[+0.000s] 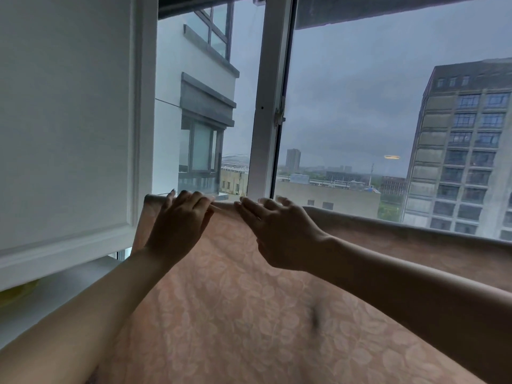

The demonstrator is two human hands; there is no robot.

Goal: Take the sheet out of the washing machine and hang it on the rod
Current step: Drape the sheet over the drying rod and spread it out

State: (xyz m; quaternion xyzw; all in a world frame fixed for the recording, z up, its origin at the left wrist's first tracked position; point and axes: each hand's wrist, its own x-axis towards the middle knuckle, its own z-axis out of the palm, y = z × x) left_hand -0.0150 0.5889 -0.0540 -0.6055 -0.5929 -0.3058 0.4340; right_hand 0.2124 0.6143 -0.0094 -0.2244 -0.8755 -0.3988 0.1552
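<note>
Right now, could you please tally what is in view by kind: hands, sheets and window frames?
Hands: 2, left hand and right hand, both at the sheet's top fold.
Pink leaf-patterned fabric sheet: 1.
White window frame: 1.
Total: 4.
</note>
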